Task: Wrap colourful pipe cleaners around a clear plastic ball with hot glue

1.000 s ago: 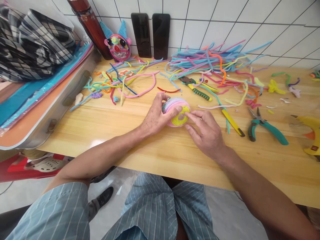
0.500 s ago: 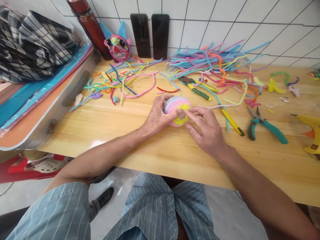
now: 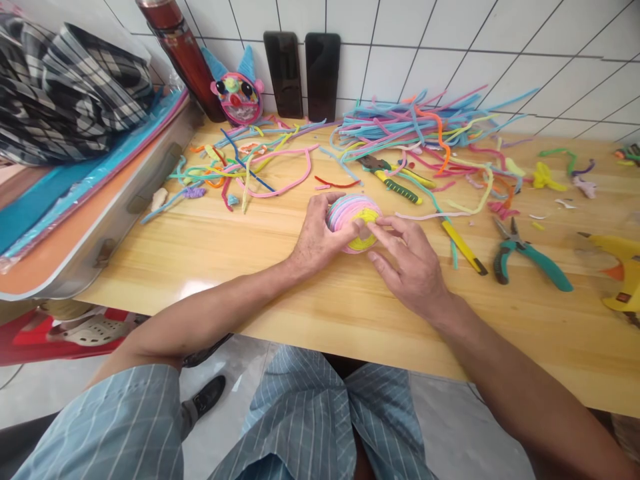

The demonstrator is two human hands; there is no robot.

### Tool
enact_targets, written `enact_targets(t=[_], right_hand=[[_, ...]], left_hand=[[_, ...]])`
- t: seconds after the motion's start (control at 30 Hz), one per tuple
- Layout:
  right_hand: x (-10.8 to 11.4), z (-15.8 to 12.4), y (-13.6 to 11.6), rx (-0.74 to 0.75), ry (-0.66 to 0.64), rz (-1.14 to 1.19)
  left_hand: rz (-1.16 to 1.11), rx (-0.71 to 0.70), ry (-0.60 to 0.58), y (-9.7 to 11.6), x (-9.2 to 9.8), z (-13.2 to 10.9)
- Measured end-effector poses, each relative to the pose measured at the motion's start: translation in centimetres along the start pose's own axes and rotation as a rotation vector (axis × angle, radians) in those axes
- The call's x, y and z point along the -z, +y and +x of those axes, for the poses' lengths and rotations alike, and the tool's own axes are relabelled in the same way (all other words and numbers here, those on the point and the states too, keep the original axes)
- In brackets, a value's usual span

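Note:
A round coil of pastel pipe cleaners (image 3: 350, 215), pink and blue outside with a yellow centre, sits on the wooden table (image 3: 225, 253). My left hand (image 3: 317, 239) grips its left side with thumb and fingers. My right hand (image 3: 413, 263) touches the coil's yellow centre and right edge with its fingertips. Loose pipe cleaners (image 3: 415, 127) lie in a heap behind the coil.
Yellow-handled pliers (image 3: 393, 180), a yellow utility knife (image 3: 463, 245), teal pliers (image 3: 527, 257) and a yellow glue gun (image 3: 620, 267) lie to the right. A pipe-cleaner clown face (image 3: 237, 93), two dark phones (image 3: 303, 70) and a red bottle (image 3: 183, 50) stand at the tiled wall. A metal case (image 3: 100, 220) is left.
Both hands stay on the coil; my right fingertips have shifted slightly over its yellow centre. The coil sits almost where it was.

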State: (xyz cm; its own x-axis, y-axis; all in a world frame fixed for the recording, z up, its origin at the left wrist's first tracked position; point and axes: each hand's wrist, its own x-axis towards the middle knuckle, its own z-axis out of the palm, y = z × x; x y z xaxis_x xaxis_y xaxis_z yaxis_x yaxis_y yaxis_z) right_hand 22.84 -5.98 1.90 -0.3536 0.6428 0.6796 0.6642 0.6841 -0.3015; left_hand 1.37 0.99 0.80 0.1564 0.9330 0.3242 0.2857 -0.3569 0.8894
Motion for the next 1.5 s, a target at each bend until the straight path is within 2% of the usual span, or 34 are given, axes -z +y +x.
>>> enact_targets(t=[0.27, 0.43, 0.63, 0.73, 0.83, 1.1, 1.5], right_hand=[[-0.2, 0.0, -0.2, 0.031, -0.002, 0.007], [-0.5, -0.1, -0.3, -0.007, -0.025, 0.018], [-1.0, 0.0, -0.5, 0.011, 0.005, 0.015], [-1.0, 0.0, -0.4, -0.001, -0.024, 0.013], [-0.8, 0.0, -0.4, -0.012, -0.043, 0.008], [-0.7, 0.0, -0.4, -0.009, -0.027, 0.008], [0.0, 0.5, -0.8, -0.001, -0.032, 0.084]], left_hand=[[-0.033, 0.042, 0.038, -0.1, -0.4, -0.1], [-0.037, 0.051, 0.059, 0.0, -0.5, -0.2], [-0.054, 0.059, 0.051, 0.1, -0.4, -0.3], [-0.060, 0.062, 0.053, 0.1, -0.3, -0.4], [-0.092, 0.050, 0.030, 0.2, -0.1, -0.4], [-0.176, 0.043, -0.121, 0.0, 0.8, -0.1], [-0.150, 0.010, -0.107, -0.5, 1.1, -0.2]])
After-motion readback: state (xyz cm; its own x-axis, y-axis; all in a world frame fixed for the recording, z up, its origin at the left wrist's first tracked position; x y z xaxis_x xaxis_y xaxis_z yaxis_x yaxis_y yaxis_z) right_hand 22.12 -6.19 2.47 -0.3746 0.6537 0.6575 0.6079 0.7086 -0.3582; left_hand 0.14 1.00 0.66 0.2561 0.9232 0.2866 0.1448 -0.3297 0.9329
